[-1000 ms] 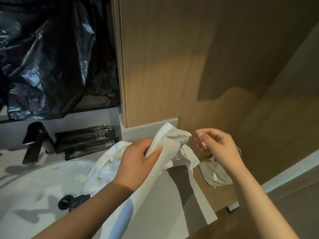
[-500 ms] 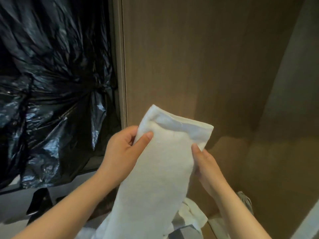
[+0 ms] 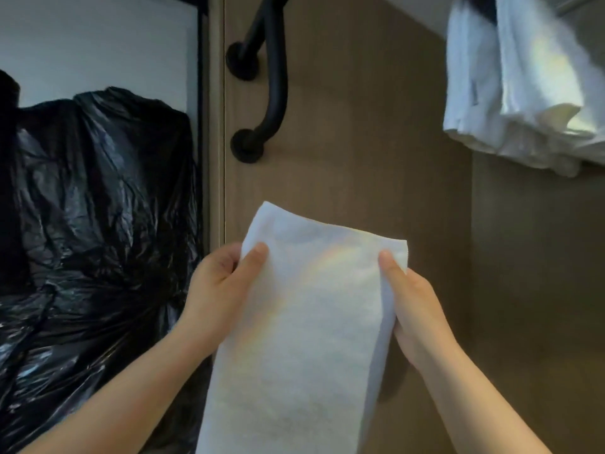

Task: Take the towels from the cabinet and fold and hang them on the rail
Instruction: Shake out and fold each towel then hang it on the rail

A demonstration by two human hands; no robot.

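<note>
A white folded towel (image 3: 304, 322) hangs lengthwise in front of me, its top edge raised against the wooden wall. My left hand (image 3: 219, 290) pinches its upper left edge, thumb on the front. My right hand (image 3: 415, 309) grips the upper right edge the same way. Above, a black rail (image 3: 276, 77) is fixed to the wall by two round mounts; its upper part runs out of view. The towel's top edge is well below the rail.
Other white towels (image 3: 517, 93) hang at the top right. Black plastic sheeting (image 3: 95, 224) covers the area at the left, beside a vertical wall trim (image 3: 214, 126). A wooden wall panel (image 3: 360, 142) fills the middle.
My view has tilted up from the sink to the wall, so the rail and hung towels now show. Both hands have taken the towel's top corners and lifted it.
</note>
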